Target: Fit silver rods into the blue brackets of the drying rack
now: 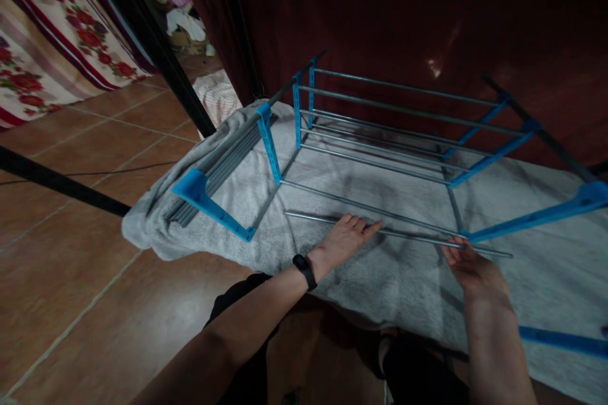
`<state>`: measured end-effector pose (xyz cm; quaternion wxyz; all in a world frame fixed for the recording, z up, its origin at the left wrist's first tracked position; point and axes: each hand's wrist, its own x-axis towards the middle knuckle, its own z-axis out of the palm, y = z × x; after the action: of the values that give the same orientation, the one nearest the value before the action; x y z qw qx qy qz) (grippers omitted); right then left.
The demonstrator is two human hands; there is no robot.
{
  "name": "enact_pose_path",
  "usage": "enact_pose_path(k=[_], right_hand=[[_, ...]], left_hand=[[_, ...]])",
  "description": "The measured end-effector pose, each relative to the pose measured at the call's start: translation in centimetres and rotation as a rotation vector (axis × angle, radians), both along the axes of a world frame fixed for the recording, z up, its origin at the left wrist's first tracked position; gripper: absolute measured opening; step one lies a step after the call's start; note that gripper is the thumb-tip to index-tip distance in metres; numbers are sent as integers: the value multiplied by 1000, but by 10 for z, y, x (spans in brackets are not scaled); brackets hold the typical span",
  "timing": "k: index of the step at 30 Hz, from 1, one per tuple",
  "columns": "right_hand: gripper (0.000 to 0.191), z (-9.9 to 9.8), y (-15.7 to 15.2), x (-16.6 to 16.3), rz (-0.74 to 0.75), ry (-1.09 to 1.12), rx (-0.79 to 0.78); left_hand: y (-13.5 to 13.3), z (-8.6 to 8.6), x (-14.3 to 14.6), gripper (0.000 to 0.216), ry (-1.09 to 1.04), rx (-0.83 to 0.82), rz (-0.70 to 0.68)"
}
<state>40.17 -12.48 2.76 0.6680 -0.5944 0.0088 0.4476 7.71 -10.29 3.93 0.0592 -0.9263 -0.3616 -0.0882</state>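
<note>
Loose metal rod [408,235] lies on the grey towel [380,285], just on the near side of the rack frame [380,139]. Our left hand [344,239] lies flat on it, fingers straight, no grip. Our right hand [468,264] has its fingers curled around the rod near its right end. Tiled floor [95,291] to the left.

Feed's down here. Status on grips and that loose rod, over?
Left grip open, flat on loose rod. Right grip at rod's right end, closure unclear. Rod lies on grey towel; blue rack bracket close by right grip.
</note>
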Motion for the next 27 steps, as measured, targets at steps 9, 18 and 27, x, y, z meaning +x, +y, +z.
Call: enact_pose_path(k=[9,18,27], right_hand=[[27,6,-2,-9,-9,-19,-7],[25,12,-2,-11,-19,-25,-22],[26,12,-1,-8,-58,-2,-9]], left_hand=[[2,-4,4,60,32,-35,23],[13,0,-4,40,16,-41,108],[32,3,-21,24,21,-62,271]])
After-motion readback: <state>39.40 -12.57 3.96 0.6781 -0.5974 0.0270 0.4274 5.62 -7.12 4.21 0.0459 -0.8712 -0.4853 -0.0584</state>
